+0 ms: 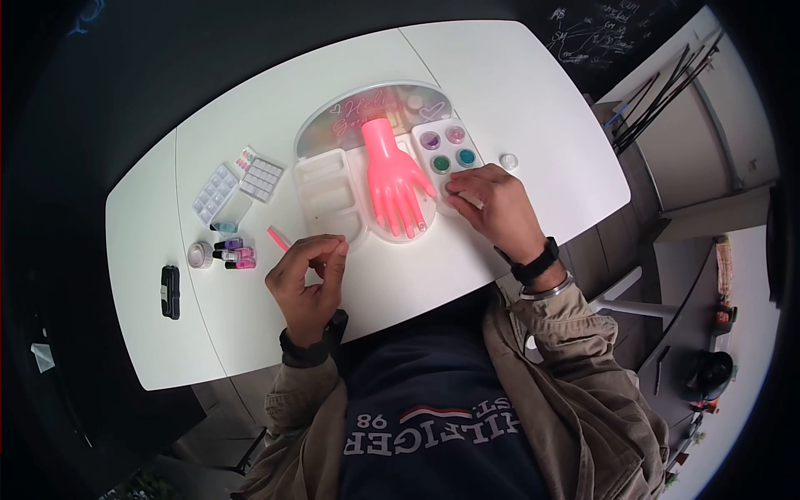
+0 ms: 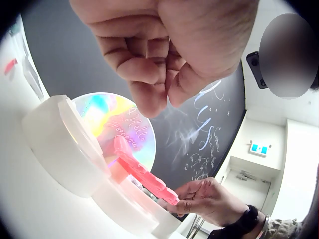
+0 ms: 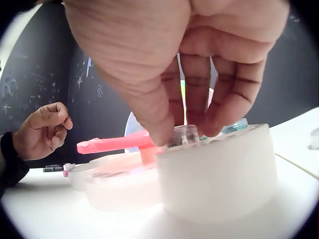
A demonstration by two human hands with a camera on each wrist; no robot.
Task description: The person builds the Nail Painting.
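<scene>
Right grip (image 1: 502, 210) pinches a small clear jar (image 3: 185, 135) (left grip (image 1: 307, 282): fingertips pressed together)

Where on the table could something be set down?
Bare room lies right of the small clear jar, out to the table's right edge, and between the nail polish bottles and the near edge. It is crowded around the pink model hand, hemmed by trays and the right hand.
</scene>
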